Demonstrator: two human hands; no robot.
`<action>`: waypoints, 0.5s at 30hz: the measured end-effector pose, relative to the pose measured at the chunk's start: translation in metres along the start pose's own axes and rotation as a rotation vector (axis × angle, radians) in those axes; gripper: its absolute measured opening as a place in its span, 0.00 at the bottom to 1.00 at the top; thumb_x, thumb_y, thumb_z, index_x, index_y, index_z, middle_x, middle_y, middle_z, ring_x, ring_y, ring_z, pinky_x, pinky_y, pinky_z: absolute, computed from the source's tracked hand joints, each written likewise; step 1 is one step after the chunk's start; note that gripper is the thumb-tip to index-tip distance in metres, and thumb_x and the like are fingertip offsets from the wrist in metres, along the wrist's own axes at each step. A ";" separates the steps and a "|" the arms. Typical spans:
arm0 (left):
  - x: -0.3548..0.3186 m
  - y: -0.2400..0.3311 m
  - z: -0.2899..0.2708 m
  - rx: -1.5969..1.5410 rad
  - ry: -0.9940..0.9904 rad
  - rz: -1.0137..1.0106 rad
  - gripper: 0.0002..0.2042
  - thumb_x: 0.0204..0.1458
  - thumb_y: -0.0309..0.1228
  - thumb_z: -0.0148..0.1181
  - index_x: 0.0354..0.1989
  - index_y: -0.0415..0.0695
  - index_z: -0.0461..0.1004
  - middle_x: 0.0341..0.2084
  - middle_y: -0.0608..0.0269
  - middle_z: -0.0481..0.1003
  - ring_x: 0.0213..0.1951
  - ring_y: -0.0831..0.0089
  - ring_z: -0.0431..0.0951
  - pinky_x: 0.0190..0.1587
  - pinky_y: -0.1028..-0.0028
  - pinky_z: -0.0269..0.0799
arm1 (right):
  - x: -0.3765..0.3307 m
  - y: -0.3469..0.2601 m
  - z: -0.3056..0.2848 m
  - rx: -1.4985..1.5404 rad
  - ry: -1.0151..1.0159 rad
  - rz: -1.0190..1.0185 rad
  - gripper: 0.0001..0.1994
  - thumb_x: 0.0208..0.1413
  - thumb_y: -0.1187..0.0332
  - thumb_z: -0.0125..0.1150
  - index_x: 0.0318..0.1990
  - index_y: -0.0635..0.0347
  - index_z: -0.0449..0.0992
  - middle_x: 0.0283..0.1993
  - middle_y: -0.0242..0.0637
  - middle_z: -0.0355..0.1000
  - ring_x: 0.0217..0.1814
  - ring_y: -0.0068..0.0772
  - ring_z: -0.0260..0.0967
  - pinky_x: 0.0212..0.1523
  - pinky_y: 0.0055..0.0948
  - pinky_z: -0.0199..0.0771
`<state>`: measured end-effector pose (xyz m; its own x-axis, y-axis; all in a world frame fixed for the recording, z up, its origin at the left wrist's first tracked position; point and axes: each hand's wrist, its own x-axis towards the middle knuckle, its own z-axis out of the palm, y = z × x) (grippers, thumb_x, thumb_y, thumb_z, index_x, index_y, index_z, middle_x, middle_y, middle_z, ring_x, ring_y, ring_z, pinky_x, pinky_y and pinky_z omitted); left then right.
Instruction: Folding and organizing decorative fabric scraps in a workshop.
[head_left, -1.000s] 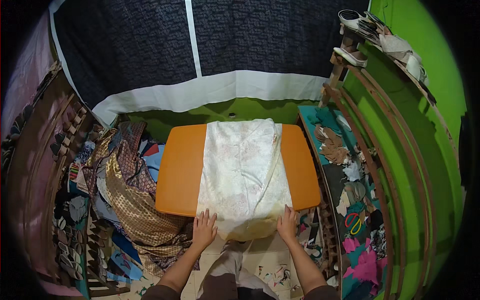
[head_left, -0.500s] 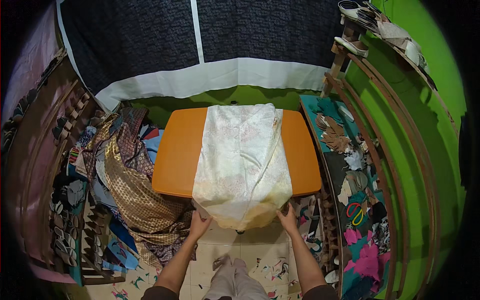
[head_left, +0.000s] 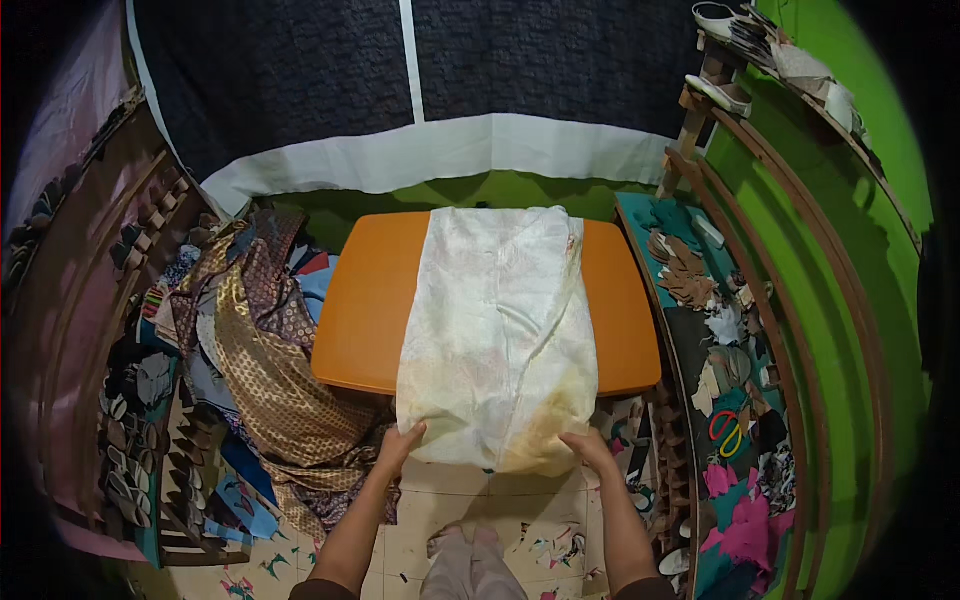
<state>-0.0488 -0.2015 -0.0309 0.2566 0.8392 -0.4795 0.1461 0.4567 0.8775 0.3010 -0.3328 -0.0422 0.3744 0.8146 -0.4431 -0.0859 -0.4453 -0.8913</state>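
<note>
A long cream-white patterned cloth lies over the orange table. Its near end hangs past the table's front edge and shows yellowish stains at the lower right. At the left corner of that hanging end, my left hand grips the fabric with the thumb on top. My right hand pinches the opposite corner the same way. The fingers beneath the cloth are hidden on both hands. Creases run lengthwise through the right half of the cloth.
Gold and purple patterned fabric is heaped left of the table. A shelf of shoes stands farther left. On the right bench lie scraps and red-and-yellow-handled scissors. Coloured offcuts litter the tiled floor.
Both hands have risen slightly, and their thumbs now rest on top of the cloth's near corners. The near end is spread flatter and lifted. The whole view has shifted a little.
</note>
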 end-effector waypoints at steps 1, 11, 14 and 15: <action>-0.012 0.020 -0.002 0.001 0.000 0.014 0.23 0.47 0.42 0.57 0.45 0.36 0.67 0.34 0.61 0.72 0.35 0.73 0.72 0.40 0.72 0.67 | -0.005 -0.010 -0.014 0.004 -0.108 -0.055 0.19 0.45 0.65 0.60 0.43 0.67 0.70 0.36 0.35 0.70 0.37 0.26 0.67 0.35 0.26 0.67; -0.060 0.042 -0.029 0.319 -0.337 -0.103 0.24 0.45 0.44 0.59 0.44 0.37 0.68 0.40 0.60 0.71 0.41 0.72 0.71 0.40 0.74 0.67 | -0.081 -0.095 0.025 -0.338 -0.338 0.159 0.30 0.46 0.60 0.61 0.54 0.65 0.58 0.43 0.43 0.69 0.40 0.34 0.70 0.35 0.29 0.74; -0.095 0.079 -0.042 -0.463 -0.530 -0.028 0.21 0.51 0.43 0.50 0.44 0.37 0.67 0.37 0.57 0.72 0.38 0.67 0.73 0.43 0.68 0.70 | -0.094 -0.068 -0.002 0.822 -0.366 0.154 0.24 0.51 0.61 0.55 0.53 0.64 0.60 0.46 0.43 0.67 0.50 0.37 0.65 0.44 0.34 0.71; -0.103 0.082 -0.039 -0.569 -0.467 -0.137 0.19 0.52 0.41 0.47 0.43 0.37 0.67 0.36 0.56 0.72 0.37 0.66 0.74 0.42 0.68 0.70 | -0.089 -0.041 -0.010 0.816 -0.374 0.192 0.24 0.52 0.60 0.54 0.53 0.63 0.61 0.47 0.43 0.66 0.49 0.36 0.66 0.44 0.33 0.71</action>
<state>-0.1002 -0.2394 0.0909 0.6689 0.6094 -0.4258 -0.2788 0.7366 0.6162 0.2803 -0.3909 0.0346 -0.0246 0.8843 -0.4663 -0.7942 -0.3006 -0.5281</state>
